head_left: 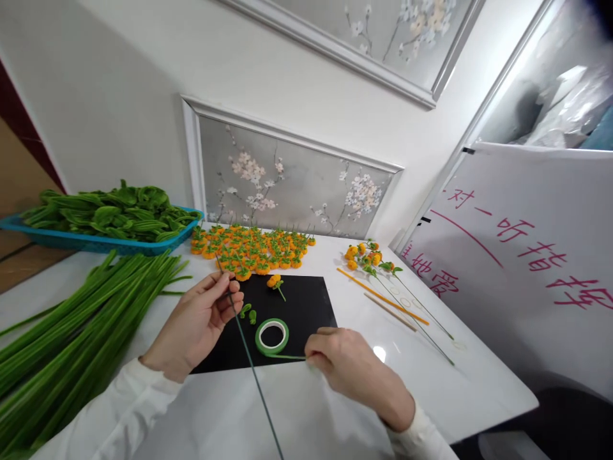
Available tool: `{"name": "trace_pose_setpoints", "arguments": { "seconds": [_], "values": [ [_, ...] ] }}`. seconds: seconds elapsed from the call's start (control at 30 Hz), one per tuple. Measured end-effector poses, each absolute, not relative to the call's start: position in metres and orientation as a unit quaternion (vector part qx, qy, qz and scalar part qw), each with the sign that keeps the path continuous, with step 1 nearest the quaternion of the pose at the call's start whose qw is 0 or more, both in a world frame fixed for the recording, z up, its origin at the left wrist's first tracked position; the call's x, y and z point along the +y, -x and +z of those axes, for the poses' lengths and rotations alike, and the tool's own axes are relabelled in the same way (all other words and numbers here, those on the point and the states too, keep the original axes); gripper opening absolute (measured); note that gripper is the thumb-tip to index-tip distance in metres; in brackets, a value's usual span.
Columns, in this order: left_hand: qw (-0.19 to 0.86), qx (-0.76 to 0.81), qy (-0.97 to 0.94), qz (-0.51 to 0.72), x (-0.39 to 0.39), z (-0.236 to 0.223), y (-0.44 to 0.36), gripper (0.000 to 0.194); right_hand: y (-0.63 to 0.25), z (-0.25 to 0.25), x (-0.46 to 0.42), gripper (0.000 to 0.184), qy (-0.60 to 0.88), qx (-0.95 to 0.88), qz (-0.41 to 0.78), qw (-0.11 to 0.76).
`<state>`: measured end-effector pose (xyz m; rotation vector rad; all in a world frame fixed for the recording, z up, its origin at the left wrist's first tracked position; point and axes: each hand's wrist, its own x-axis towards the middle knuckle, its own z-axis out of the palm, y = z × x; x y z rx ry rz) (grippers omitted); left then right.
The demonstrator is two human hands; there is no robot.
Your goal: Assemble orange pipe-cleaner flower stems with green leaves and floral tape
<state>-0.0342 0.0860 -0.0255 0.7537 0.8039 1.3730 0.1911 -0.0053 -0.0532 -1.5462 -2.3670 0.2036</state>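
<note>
My left hand (205, 316) pinches a long thin dark green wire stem (256, 374) near its upper end; the stem slants down toward the bottom edge. Over the right part of a black mat (311, 306), my right hand (342, 364) has its fingers closed on the free end of green floral tape (290, 358). That tape runs back to its roll (272, 337), which lies flat on the mat. Behind the roll are a single orange flower (274, 282) with a short green stem and small green leaf pieces (249, 314).
Rows of orange flower heads (253, 246) stand behind the mat. At left are a blue tray (119, 245) of green leaves and a bundle of green fuzzy stems (90, 319). Finished-looking flower sprays (371, 255), an orange strip (383, 296) and a brown stick (390, 312) lie at right.
</note>
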Motion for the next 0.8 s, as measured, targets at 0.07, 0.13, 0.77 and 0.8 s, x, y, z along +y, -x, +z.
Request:
{"name": "trace_pose_setpoints", "arguments": {
  "seconds": [0.07, 0.13, 0.77, 0.8],
  "values": [
    [0.643, 0.351, -0.344, 0.587, 0.084, -0.028, 0.032, 0.019, -0.202, -0.047, -0.003, 0.018, 0.558, -0.804, 0.074, 0.189],
    [0.646, 0.349, -0.363, 0.573, 0.082, -0.031, 0.030, 0.016, -0.212, -0.043, 0.000, 0.019, 0.578, -0.783, 0.069, 0.219],
    [0.663, 0.364, -0.431, 0.492, 0.069, -0.040, 0.021, 0.005, -0.154, -0.060, -0.013, 0.023, 0.634, -0.762, 0.009, 0.129],
    [0.663, 0.366, -0.430, 0.492, 0.070, -0.040, 0.021, 0.005, -0.153, -0.060, -0.012, 0.022, 0.633, -0.763, 0.003, 0.130]
  ]
}}
